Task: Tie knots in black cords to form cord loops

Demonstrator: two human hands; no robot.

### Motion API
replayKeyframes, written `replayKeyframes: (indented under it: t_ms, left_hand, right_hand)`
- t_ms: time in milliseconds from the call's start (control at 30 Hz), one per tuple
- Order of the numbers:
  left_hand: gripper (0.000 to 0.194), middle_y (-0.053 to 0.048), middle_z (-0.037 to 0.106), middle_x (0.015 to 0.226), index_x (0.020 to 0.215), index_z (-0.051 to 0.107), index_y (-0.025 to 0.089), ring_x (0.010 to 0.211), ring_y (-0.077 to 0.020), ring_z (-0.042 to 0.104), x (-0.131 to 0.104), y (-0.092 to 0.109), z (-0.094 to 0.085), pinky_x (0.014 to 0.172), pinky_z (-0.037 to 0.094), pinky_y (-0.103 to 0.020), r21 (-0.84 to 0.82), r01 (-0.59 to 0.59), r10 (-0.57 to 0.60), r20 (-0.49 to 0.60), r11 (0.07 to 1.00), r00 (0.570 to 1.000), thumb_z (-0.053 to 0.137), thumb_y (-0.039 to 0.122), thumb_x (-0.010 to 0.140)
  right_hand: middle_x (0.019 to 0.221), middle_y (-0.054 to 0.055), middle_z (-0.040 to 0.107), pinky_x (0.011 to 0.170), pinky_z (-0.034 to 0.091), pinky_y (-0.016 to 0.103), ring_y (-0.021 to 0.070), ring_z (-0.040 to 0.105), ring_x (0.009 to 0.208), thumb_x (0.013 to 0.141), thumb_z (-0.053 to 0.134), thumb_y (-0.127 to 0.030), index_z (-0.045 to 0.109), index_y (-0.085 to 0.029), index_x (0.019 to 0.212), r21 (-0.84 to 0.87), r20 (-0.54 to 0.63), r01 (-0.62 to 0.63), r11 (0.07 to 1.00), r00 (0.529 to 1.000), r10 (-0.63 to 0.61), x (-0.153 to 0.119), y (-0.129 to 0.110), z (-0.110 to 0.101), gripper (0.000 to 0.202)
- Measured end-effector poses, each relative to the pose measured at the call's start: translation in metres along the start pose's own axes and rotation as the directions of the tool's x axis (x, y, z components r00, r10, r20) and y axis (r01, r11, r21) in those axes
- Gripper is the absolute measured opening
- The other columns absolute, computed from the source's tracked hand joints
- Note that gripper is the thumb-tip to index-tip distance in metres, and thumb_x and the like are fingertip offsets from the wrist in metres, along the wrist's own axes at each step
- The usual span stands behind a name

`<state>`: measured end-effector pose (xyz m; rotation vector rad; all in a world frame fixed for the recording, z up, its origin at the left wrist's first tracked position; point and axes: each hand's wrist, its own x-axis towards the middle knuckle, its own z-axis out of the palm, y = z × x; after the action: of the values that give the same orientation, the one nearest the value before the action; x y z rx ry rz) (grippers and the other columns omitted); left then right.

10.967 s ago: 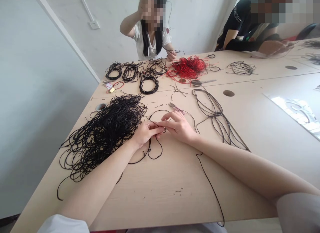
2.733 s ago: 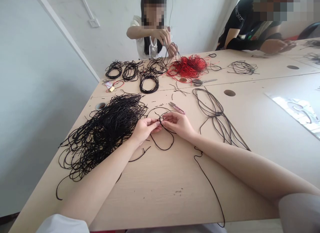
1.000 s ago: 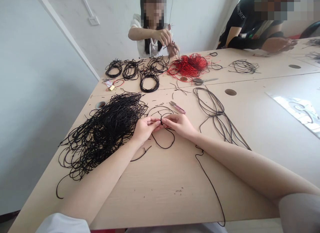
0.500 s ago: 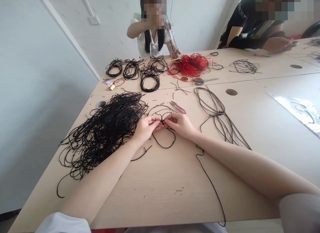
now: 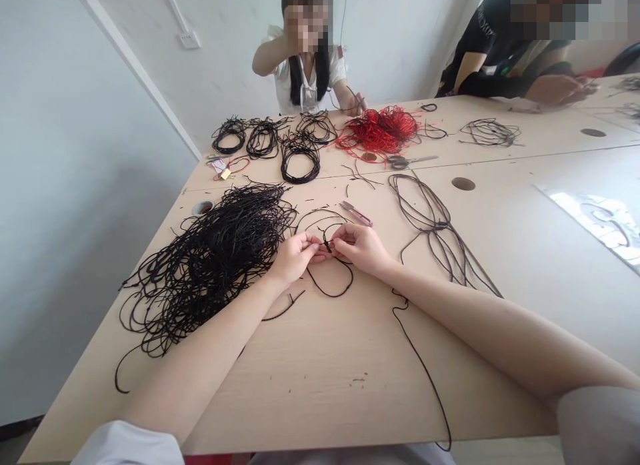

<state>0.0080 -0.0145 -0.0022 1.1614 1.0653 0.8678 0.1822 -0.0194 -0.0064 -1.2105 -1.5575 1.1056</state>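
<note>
Above the middle of the table, my left hand [image 5: 296, 255] and my right hand [image 5: 361, 248] meet at a black cord [image 5: 331, 296]. Both hands are closed in a pinch, thumbs against fingers, one on each side of a small dark knot [image 5: 327, 245]. A loop of the cord hangs below my fingers, and thin strands curve beyond them. Just past my right hand lies a pair of pink-handled thread snips [image 5: 357, 214]. Left of my left hand spreads a large tangled pile of black cords [image 5: 215, 252].
Coiled black cord bundles [image 5: 300, 164] and a red cord heap [image 5: 381, 133] lie farther back, with scissors [image 5: 407, 162] beside them. Looped cords [image 5: 439, 226] are at right. A loose cord [image 5: 423, 362] runs to the front edge. Two people [image 5: 309, 72] sit across the table.
The knot shows more clearly between my fingertips, and the hanging loop has shifted slightly right. Across the table, one person's hand by the red heap has moved slightly right.
</note>
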Motion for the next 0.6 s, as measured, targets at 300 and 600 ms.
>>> replayKeyframes:
  t_ms: [300, 600]
  left_hand:
    - [0.006, -0.006, 0.069, 0.078, 0.088, 0.055, 0.012, 0.071, -0.0145, 0.069, 0.0025, 0.0006, -0.0023, 0.073, 0.058, -0.029, 0.066, -0.007, 0.007, -0.002, 0.998, 1.0, 0.056, 0.016, 0.085]
    - [0.02, -0.006, 0.069, 0.077, 0.1, 0.061, 0.011, 0.065, -0.0144, 0.068, 0.0001, 0.0018, -0.0047, 0.063, 0.058, -0.026, 0.14, -0.018, 0.016, 0.011, 0.99, 1.0, 0.059, 0.022, 0.083]
  right_hand:
    - [0.073, 0.003, 0.067, 0.06, 0.05, 0.027, 0.0136, 0.062, 0.062, 0.075, 0.052, -0.021, 0.059, -0.017, 0.077, 0.071, -0.009, -0.043, 0.997, 0.999, 0.044, 0.0023, 0.0024, -0.0007, 0.009]
    - [0.074, 0.003, 0.065, 0.059, 0.049, 0.026, 0.0124, 0.059, 0.061, 0.081, 0.055, -0.03, 0.064, -0.016, 0.087, 0.081, 0.036, -0.018, 0.997, 0.999, 0.015, 0.003, 0.0066, -0.0021, 0.018]
